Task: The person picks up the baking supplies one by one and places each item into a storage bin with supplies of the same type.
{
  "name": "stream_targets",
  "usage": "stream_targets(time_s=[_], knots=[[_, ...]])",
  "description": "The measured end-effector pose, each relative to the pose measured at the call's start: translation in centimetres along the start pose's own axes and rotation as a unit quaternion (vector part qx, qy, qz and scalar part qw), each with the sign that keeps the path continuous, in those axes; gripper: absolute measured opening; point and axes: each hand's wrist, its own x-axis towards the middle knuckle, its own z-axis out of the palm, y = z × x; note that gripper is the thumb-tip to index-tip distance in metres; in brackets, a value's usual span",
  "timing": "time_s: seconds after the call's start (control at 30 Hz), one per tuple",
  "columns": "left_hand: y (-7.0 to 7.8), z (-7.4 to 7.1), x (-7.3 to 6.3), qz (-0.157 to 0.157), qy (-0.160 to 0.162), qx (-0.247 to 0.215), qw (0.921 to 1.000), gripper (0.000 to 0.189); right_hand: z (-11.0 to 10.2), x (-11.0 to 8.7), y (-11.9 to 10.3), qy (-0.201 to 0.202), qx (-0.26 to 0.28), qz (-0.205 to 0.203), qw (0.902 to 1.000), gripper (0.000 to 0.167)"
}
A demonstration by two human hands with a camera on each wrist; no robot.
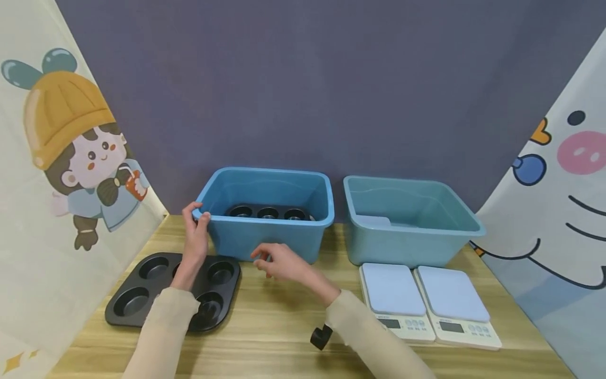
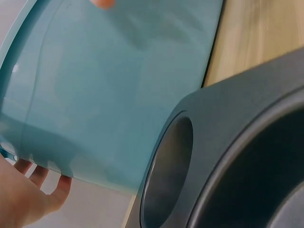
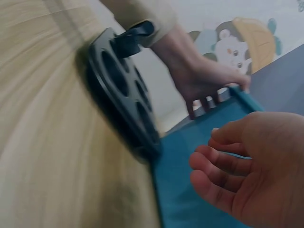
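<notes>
My left hand (image 1: 195, 243) grips the front left corner of a blue plastic tub (image 1: 265, 236), thumb by the rim and fingers round its left side. In the left wrist view the fingertips (image 2: 61, 189) press against the tub's side. A dark muffin pan (image 1: 254, 212) lies inside the tub, its lower part hidden by the front wall. Another dark muffin pan (image 1: 153, 287) rests on the table under my left forearm. My right hand (image 1: 281, 261) hovers before the tub's front wall, fingers loosely curled around nothing; the right wrist view shows the palm side of this hand (image 3: 266, 171).
To the right stands a paler teal tub (image 1: 402, 247) with a flat light item (image 1: 373, 221) inside. Two white kitchen scales, the left one (image 1: 396, 295) beside the right one (image 1: 452, 295), lie before it. A dark curtain (image 1: 303, 95) hangs behind the wooden table (image 1: 265, 337).
</notes>
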Motion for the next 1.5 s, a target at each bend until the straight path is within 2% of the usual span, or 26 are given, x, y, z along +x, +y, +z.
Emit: stream_targets(time_s=[0.13,0.27,0.4,0.6,0.7,0.87,0.97,1.1,1.23,1.37,1.5], knots=[[-1.4,-0.1,0.7,-0.013,0.014,-0.007,0.9998,0.043,2.0,0.8,0.6,-0.008,0.005,0.013,0.9999,0.027],[-3.2,-0.2,1.4,0.000,0.028,-0.018,0.9994,0.041,3.6,1.5,0.8,-0.017,0.023,0.029,0.9992,0.028],[-3.8,-0.2,1.5,0.015,0.036,-0.013,0.9992,0.041,5.0,2.0,0.9,-0.021,0.057,0.048,0.9970,0.031],[-4.1,-0.3,1.3,0.004,0.031,0.000,0.9995,0.041,6.7,2.3,1.3,-0.026,0.098,0.070,0.9924,0.043],[-3.7,-0.1,1.3,0.002,0.021,-0.002,0.9998,0.041,7.3,2.6,1.4,-0.024,0.109,0.078,0.9907,0.050],[-1.5,0.2,0.6,0.010,0.010,-0.003,0.9999,0.043,7.7,3.0,1.2,-0.008,0.116,0.089,0.9892,0.065],[-0.5,0.6,0.1,0.011,0.007,-0.001,0.9999,0.042,7.8,3.3,1.1,-0.003,0.153,0.103,0.9829,0.075],[-0.2,0.8,-0.3,0.002,0.004,0.006,1.0000,0.043,8.3,3.4,1.3,-0.011,0.231,0.128,0.9644,0.083],[-0.2,0.8,-0.6,0.011,0.010,0.001,0.9999,0.043,8.2,2.9,1.7,-0.018,0.274,0.145,0.9507,0.086],[0.0,0.5,-0.4,0.027,0.016,0.004,0.9995,0.040,7.3,2.5,2.2,-0.017,0.287,0.152,0.9457,0.087],[-0.2,0.3,0.1,0.025,0.021,0.020,0.9993,0.040,6.0,2.0,3.0,-0.016,0.280,0.156,0.9472,0.087]])
